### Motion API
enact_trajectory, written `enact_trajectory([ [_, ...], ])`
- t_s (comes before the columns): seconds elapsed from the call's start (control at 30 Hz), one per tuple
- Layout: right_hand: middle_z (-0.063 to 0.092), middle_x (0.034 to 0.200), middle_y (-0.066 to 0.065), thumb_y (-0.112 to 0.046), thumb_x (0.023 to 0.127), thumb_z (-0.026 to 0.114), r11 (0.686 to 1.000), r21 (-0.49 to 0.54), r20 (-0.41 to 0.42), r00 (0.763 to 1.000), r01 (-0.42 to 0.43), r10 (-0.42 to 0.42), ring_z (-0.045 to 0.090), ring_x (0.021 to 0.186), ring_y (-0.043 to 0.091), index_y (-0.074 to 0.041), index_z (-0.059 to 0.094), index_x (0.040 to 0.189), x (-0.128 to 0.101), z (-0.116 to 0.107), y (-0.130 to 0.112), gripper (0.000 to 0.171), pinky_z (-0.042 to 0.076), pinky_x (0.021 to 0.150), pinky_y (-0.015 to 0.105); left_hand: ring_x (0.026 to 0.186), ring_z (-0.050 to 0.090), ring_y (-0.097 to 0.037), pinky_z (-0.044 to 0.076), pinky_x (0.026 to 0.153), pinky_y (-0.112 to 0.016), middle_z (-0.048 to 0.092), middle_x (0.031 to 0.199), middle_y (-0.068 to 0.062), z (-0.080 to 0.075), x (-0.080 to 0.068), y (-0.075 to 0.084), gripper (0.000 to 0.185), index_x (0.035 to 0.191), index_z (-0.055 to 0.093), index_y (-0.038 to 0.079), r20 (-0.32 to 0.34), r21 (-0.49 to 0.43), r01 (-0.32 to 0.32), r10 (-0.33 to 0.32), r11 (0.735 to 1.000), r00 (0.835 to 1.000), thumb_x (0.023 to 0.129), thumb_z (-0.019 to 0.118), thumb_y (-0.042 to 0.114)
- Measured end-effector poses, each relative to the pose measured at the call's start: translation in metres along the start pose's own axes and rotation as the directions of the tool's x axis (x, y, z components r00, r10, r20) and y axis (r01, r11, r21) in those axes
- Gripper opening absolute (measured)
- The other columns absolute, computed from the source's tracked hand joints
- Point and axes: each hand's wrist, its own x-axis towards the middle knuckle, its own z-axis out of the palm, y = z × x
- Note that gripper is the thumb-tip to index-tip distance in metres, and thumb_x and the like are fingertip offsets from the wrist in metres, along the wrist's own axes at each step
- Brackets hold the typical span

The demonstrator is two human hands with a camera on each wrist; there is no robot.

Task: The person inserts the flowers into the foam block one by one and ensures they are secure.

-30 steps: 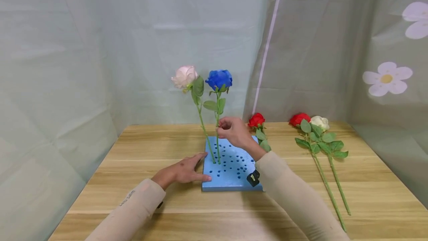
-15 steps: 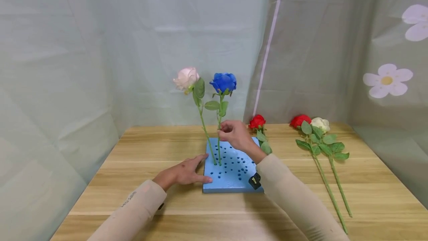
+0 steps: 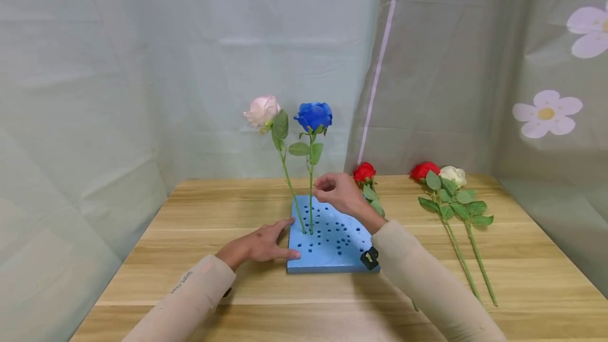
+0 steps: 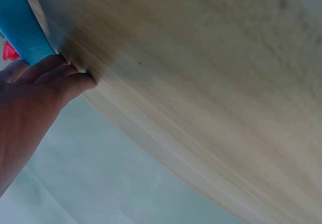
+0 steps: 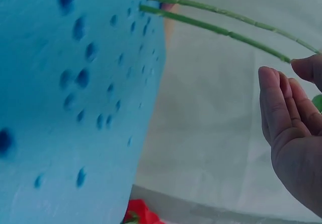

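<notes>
A square slab of soft blue foam [image 3: 332, 249], pocked with small round holes, lies flat on the pale wood-grain table [image 3: 190, 278]. The left hand [image 3: 258, 244] lies flat against the slab's left edge, fingers straight, grasping nothing. Two artificial roses stand upright in holes near the slab's far left corner: a pale pink rose [image 3: 262, 111] and a blue rose [image 3: 313, 115], each on a thin, smooth green stem. The right hand [image 3: 339, 194] hovers above the slab just right of the blue rose's stem, fingers loosely bent and released. Right of the slab lie a red rose [image 3: 364, 171], another red rose [image 3: 424, 169] and a cream rose [image 3: 453, 174].
</notes>
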Motion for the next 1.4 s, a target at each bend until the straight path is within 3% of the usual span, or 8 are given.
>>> enact_trajectory([
  [0.23,0.066,0.087,0.006,-0.011,0.085,0.067,0.999,0.017,-0.008,0.999,-0.033,0.033,0.062,0.074,0.018,-0.005,0.068,0.097,-0.009,-0.015,0.017,0.014,0.055,0.068,0.028,0.136,0.025,-0.024,0.025,0.107,-0.048,0.026,0.151,-0.006,-0.001,-0.001,0.0,0.099,0.149,0.021,0.02,-0.008,-0.002,-0.008,0.008,1.0,1.0,0.073,0.062,0.068],
  [0.4,0.064,0.088,0.011,-0.007,0.086,0.066,0.995,0.041,-0.018,0.996,-0.089,0.09,0.064,0.074,0.019,0.001,0.065,0.1,-0.015,-0.032,0.031,0.016,0.055,0.071,0.031,0.136,0.025,-0.024,0.025,0.107,-0.048,0.027,0.15,-0.006,0.0,-0.001,0.001,0.099,0.149,0.021,0.021,-0.015,-0.004,-0.001,0.001,1.0,1.0,0.072,0.063,0.068],
  [0.57,0.063,0.09,0.014,-0.01,0.088,0.064,0.986,0.034,-0.024,0.987,-0.161,0.162,0.064,0.077,0.02,0.004,0.063,0.104,-0.024,-0.049,0.046,0.021,0.055,0.073,0.033,0.136,0.025,-0.025,0.025,0.107,-0.048,0.027,0.15,-0.006,-0.001,-0.003,0.001,0.1,0.149,0.021,0.02,-0.023,-0.008,0.008,-0.008,1.0,1.0,0.072,0.064,0.068],
  [0.87,0.064,0.094,0.015,-0.014,0.09,0.062,0.982,0.001,-0.038,0.981,-0.191,0.191,0.066,0.08,0.022,0.005,0.062,0.106,-0.042,-0.072,0.079,0.025,0.054,0.076,0.041,0.137,0.024,-0.024,0.025,0.108,-0.047,0.026,0.151,-0.006,0.0,-0.002,0.002,0.101,0.149,0.021,0.019,-0.02,-0.016,0.007,-0.007,1.0,1.0,0.072,0.064,0.067],
  [1.4,0.064,0.097,0.02,-0.01,0.09,0.06,0.96,0.047,-0.036,0.96,-0.275,0.276,0.066,0.084,0.03,0.011,0.058,0.111,-0.061,-0.091,0.108,0.03,0.054,0.074,0.037,0.137,0.024,-0.022,0.025,0.108,-0.046,0.025,0.151,-0.004,0.002,0.002,0.0,0.102,0.149,0.021,0.019,-0.016,-0.006,-0.008,0.008,1.0,1.0,0.07,0.063,0.069],
])
